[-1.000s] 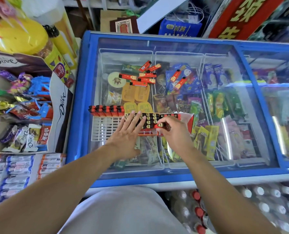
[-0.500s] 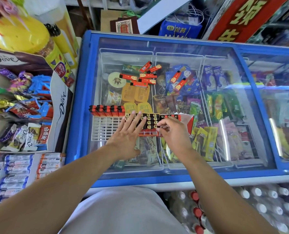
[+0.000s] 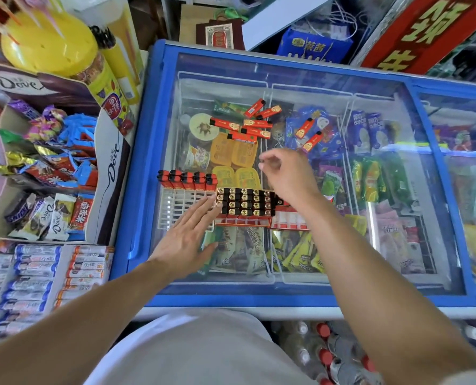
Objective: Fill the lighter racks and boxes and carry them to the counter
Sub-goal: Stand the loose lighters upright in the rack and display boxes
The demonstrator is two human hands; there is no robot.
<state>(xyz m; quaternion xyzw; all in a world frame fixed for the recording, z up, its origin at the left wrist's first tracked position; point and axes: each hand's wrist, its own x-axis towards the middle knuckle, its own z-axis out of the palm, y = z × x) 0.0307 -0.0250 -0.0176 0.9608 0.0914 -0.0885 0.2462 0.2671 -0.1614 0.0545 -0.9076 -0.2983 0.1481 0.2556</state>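
Lifted off the red lighter box (image 3: 261,204) since the earlier frame, the right hand (image 3: 289,176) is now held above the freezer lid (image 3: 370,112), fingers loosely curled, nothing gripped. From the head view, the box's left edge is touched by the flat, straight-fingered left hand (image 3: 188,234); loose lighters (image 3: 248,129) are scattered beyond.

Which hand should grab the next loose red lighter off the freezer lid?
Right. The right hand hovers empty just short of the loose red lighters, while the left hand lies flat, steadying the red box of black-capped lighters.
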